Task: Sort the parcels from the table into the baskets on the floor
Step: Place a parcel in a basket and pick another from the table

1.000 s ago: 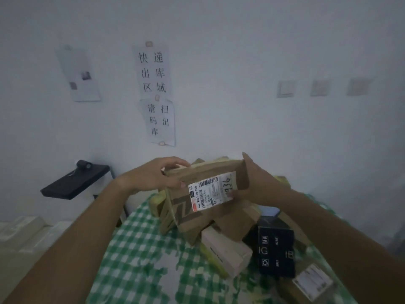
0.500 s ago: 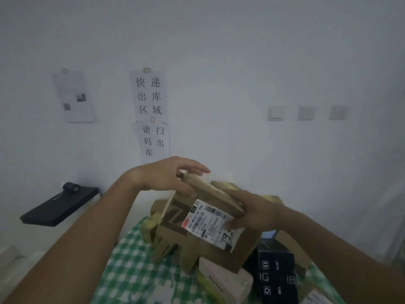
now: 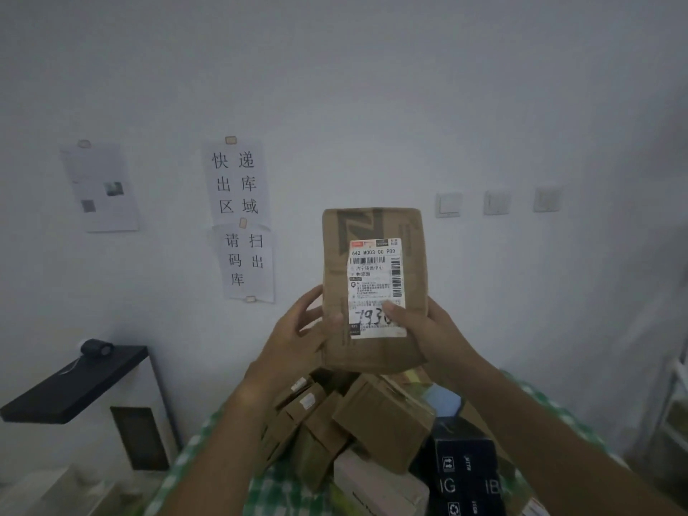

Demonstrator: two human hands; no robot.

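Label-reading step: left hand (image 3: 294, 337) and right hand (image 3: 432, 329) hold brown parcel (image 3: 372, 288) upright above bench pile (image 3: 357, 426), fingers curled round its lower edges; next, judged: choose basket, none in view.

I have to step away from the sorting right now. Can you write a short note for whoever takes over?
Left hand and right hand both hold one brown parcel upright above the pile, label facing you.
The remaining parcels are heaped on the checked table.
Baskets are out of view.
Done: this parcel picked up.
Left: read its label, drop it in its basket, then sort the heap.
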